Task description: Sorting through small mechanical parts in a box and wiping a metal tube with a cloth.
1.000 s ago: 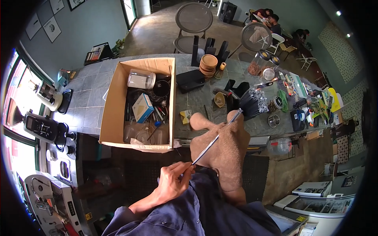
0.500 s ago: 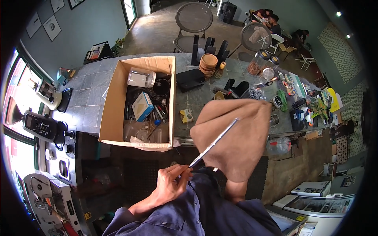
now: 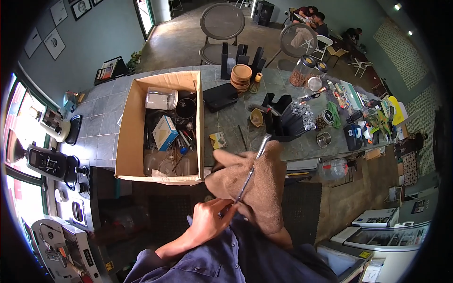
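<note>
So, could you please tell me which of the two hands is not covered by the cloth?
The left hand: its skin shows as it grips the slim silver rod, while the other is wrapped in the brown cloth.

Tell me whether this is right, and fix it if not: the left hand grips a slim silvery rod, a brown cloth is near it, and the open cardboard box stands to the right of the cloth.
Wrong side: the head view shows the open cardboard box to the left of the brown cloth. The left hand does grip the slim silvery rod.
</note>
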Available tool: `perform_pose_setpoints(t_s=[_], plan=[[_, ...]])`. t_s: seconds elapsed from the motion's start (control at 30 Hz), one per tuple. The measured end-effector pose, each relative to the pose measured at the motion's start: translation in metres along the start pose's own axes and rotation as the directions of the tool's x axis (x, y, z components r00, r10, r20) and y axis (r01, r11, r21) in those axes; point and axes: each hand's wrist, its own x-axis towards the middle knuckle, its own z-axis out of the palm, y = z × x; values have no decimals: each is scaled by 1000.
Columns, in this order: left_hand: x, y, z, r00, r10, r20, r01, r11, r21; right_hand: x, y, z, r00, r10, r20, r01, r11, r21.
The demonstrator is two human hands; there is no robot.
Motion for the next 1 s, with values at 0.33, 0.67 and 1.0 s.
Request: perform_pose_setpoints(t_s=[0.33, 0.67, 1.0], plan=[[61, 20, -39, 963, 8, -269, -45, 990, -130, -30, 11, 27, 993, -70, -94, 40, 958, -285], [76, 22, -12, 981, -165, -100, 110, 904, -412, -39, 45, 13, 987, 44, 152, -24, 991, -131], [124, 51, 7, 981, -161, -104, 89, 863, -498, -54, 108, -22, 953, 290, 90, -286, 957, -54]])
